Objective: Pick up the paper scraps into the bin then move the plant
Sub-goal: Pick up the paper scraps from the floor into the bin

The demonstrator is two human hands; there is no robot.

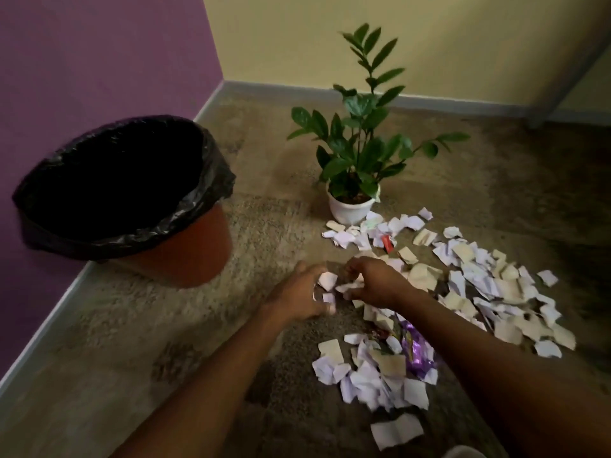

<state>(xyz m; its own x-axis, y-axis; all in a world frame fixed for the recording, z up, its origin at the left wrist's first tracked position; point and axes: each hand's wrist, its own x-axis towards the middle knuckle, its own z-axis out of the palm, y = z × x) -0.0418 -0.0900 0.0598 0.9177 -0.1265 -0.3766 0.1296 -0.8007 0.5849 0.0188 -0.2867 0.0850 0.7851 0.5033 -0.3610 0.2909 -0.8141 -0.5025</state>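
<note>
Torn white and beige paper scraps (489,285) lie scattered over the carpet to the right and near me. My left hand (297,295) and my right hand (373,282) meet at the pile's left edge, fingers curled around a small bunch of scraps (330,285) between them. An orange bin (185,256) lined with a black bag stands at the left by the purple wall, its mouth open. A green plant in a white pot (350,206) stands beyond the scraps, touching the pile's far edge.
A shiny purple wrapper (418,350) and a small red item (387,243) lie among the scraps. Purple wall at left and yellow wall behind meet in a corner. A grey post (562,84) leans at the far right. Bare carpet lies between bin and pile.
</note>
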